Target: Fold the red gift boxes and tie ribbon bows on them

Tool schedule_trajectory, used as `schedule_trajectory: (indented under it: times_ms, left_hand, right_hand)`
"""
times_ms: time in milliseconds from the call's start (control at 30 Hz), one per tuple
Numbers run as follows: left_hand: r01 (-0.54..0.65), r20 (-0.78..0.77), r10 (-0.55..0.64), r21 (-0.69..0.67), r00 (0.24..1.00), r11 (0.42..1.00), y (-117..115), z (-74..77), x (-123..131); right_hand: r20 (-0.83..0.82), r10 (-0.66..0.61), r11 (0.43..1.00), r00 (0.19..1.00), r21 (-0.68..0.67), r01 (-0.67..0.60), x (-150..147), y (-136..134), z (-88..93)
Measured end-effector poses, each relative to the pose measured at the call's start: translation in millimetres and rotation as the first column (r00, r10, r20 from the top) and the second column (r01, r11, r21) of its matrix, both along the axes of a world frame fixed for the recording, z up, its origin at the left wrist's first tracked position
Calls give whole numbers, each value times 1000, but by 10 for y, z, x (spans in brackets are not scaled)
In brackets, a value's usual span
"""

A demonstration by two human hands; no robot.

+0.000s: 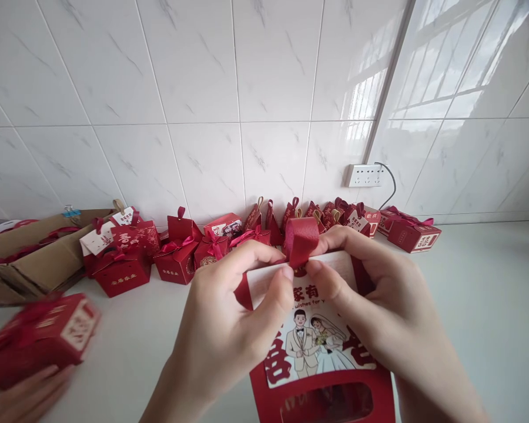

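Observation:
A red paper gift box [264, 390] stands upright in front of me, with a clear window [328, 402] low on its front. Over its upper front lies a white printed card [277, 346] showing a cartoon bride and groom. A red ribbon loop [303, 235] rises from the top. My left hand [240, 311] pinches the box's top edge and card left of the loop, its thumb on the front. To the right of the loop, my right hand [379, 299] pinches the same edge, also thumb in front. The fingertips behind the box are partly hidden.
Several red gift boxes [174, 261] line the tiled wall. An open cardboard carton [35, 267] holds more at left. Another person's hand [30, 393] touches a motion-blurred red box [39, 335] at lower left. A power strip [365, 175] with a dark cable hangs on the wall.

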State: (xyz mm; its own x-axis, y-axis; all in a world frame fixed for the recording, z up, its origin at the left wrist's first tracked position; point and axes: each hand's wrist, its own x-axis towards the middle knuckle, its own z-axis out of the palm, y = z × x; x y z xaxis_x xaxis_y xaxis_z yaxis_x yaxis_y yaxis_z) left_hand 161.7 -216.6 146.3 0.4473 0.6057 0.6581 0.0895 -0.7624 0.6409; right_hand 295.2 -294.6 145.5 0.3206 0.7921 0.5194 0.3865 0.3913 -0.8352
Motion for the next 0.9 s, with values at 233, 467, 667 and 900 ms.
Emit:
schedule_trajectory:
  times_ms: [233,467,667,900]
  left_hand:
    - [-45,-23,46,40,999,998,-14,4,-5]
    - [-36,37,33,83,999,996,31,-21,19]
    - [-41,33,37,102,999,994,29,-16,11]
    - [-20,25,18,74,1000,997,33,-13,3]
  right_hand:
    - [-16,31,999,999,10,-30,2,-18,-22]
    - [-14,50,999,999,14,-50,3,-23,-19]
    - [-4,49,999,999,5,-49,2,-26,-7]
    - [12,45,999,999,11,-45,-2,-9,-8]
